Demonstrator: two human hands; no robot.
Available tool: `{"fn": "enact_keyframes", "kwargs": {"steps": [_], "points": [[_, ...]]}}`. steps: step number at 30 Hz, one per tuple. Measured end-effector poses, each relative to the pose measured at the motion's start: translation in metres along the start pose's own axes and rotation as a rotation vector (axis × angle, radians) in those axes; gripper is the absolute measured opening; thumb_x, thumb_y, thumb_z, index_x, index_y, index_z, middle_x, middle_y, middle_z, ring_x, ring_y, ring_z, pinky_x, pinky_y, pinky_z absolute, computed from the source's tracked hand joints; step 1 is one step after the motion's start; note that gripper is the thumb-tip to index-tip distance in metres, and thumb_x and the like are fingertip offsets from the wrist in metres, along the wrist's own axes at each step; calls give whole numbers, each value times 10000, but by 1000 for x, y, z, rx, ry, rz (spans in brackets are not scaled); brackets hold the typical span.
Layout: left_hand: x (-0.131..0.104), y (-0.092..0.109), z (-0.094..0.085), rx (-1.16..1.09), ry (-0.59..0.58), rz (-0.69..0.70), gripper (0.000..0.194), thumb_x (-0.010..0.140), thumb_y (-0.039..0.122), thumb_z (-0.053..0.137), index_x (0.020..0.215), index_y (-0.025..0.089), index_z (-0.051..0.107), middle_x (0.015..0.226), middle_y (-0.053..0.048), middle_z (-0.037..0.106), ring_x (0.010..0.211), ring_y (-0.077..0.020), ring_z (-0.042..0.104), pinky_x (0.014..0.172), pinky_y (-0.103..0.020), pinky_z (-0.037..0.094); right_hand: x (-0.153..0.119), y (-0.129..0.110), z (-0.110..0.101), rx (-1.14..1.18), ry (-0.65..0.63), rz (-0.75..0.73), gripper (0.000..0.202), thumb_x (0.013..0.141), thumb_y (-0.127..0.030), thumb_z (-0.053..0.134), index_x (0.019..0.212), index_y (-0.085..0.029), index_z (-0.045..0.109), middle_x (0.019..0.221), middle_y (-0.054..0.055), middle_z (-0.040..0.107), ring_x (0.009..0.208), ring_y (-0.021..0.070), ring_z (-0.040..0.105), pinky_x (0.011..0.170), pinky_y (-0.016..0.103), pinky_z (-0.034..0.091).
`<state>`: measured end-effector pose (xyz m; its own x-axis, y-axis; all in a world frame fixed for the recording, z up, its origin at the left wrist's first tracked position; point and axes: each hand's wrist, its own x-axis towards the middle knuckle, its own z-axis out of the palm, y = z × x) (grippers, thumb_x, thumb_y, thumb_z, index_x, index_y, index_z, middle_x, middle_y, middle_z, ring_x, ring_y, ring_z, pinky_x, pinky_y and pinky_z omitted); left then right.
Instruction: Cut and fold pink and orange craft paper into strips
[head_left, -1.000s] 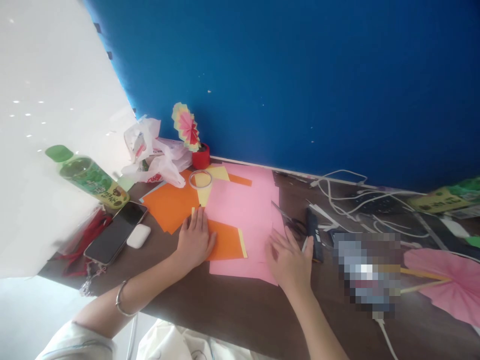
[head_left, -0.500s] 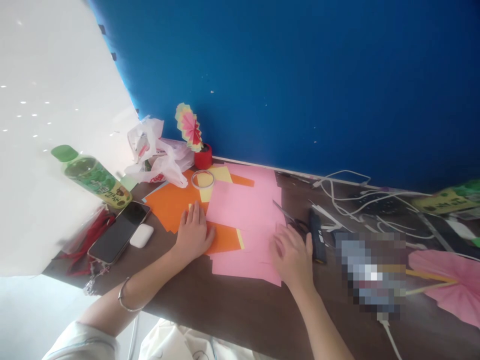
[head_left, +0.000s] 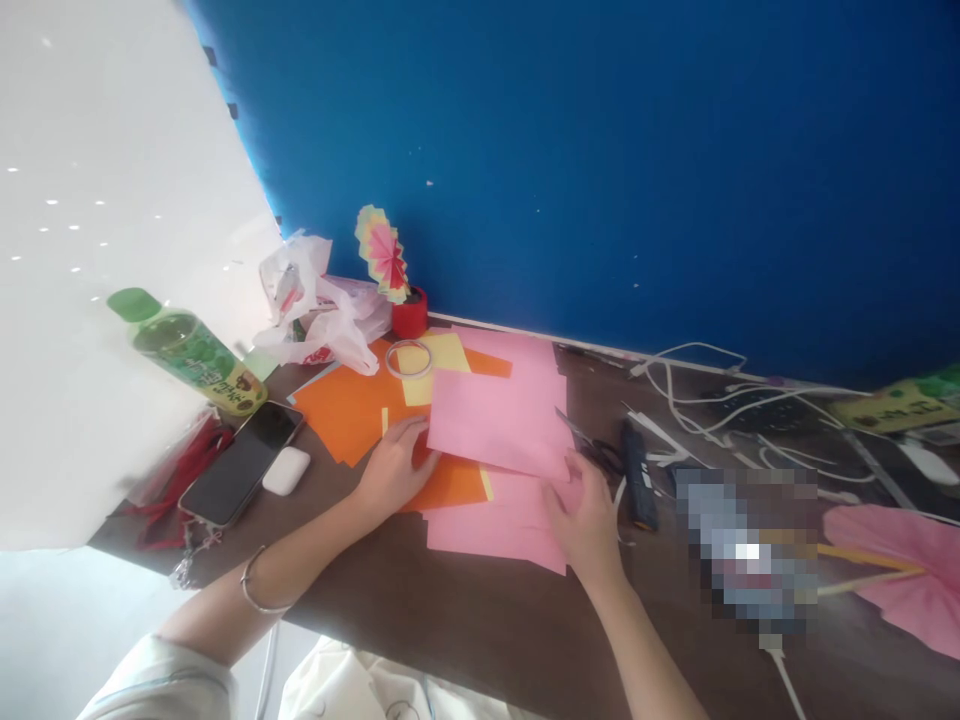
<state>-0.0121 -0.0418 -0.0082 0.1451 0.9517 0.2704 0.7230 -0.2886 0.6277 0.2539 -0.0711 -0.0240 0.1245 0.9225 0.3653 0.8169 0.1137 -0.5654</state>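
A pink sheet of paper (head_left: 499, 422) lies slightly raised over other pink, orange and yellow sheets. My right hand (head_left: 589, 515) grips its lower right corner between thumb and fingers. At the sheet's left edge is my left hand (head_left: 397, 465), fingers bent over the orange paper (head_left: 337, 410); whether it pinches the pink edge is unclear. Scissors (head_left: 600, 452) rest just beyond my right hand, beside a dark box cutter (head_left: 638, 475). A clear tape ring (head_left: 409, 359) sits on yellow paper (head_left: 446, 352).
Left: green-capped bottle (head_left: 195, 355), phone (head_left: 241, 465), white earphone case (head_left: 286, 471). Behind: plastic bag (head_left: 330, 320), paper flower (head_left: 384, 255) in a red pot (head_left: 409, 314). Right: white cables (head_left: 675, 400), a pixelated object (head_left: 742, 550), pink folded paper (head_left: 892, 570).
The top pink sheet has shifted right and turned slightly, its lower edge now lifted. My right hand has closed on its corner. My left hand's fingers have gone from flat to bent.
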Motion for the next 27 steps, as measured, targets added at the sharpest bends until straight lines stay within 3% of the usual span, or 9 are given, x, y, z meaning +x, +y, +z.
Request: {"fn": "enact_keyframes", "kwargs": {"steps": [6, 10, 14, 17, 22, 27], "points": [[0, 8, 2, -657, -124, -263, 324, 752, 258, 615, 1035, 170, 485, 1044, -101, 645, 933, -197, 639, 813, -350, 530, 2, 3, -4, 40, 4, 88, 547, 780, -352, 521, 1273, -141, 416, 1039, 127, 559, 980, 248, 532, 868, 436, 437], [0, 14, 5, -924, -142, -370, 454, 713, 287, 676, 1054, 172, 400, 995, -105, 668, 861, -185, 667, 834, -366, 522, 2, 5, -2, -84, 65, -69, 544, 791, -329, 517, 1292, -148, 411, 1042, 138, 538, 1025, 287, 495, 898, 499, 394], [1, 15, 8, -939, -93, -439, 394, 755, 343, 637, 999, 183, 372, 837, -65, 696, 795, -179, 678, 793, -362, 530, 1, -1, 2, -162, 83, -273, 553, 818, -309, 505, 1336, -178, 363, 1242, 171, 474, 1191, 316, 402, 971, 512, 329], [0, 17, 9, -919, -77, -398, 373, 778, 358, 609, 996, 196, 353, 802, -47, 696, 797, -180, 680, 777, -351, 533, 1, -8, 6, -174, 45, -336, 569, 843, -324, 482, 1370, -200, 308, 1298, 151, 472, 1227, 301, 394, 997, 496, 310], [-8, 22, 9, -839, -140, -306, 383, 798, 369, 588, 1051, 202, 354, 819, -44, 700, 811, -178, 681, 749, -305, 533, -1, -21, 9, -149, -39, -410, 638, 854, -378, 476, 1409, -195, 220, 1334, 147, 460, 1256, 292, 383, 1011, 487, 302], [-15, 23, 8, -755, -166, -199, 532, 799, 355, 599, 1221, 185, 323, 853, -61, 692, 807, -179, 683, 761, -301, 541, -2, -20, 11, -115, -14, -446, 653, 839, -365, 526, 1400, -190, 240, 1247, 151, 520, 1192, 280, 440, 988, 472, 338]]}}
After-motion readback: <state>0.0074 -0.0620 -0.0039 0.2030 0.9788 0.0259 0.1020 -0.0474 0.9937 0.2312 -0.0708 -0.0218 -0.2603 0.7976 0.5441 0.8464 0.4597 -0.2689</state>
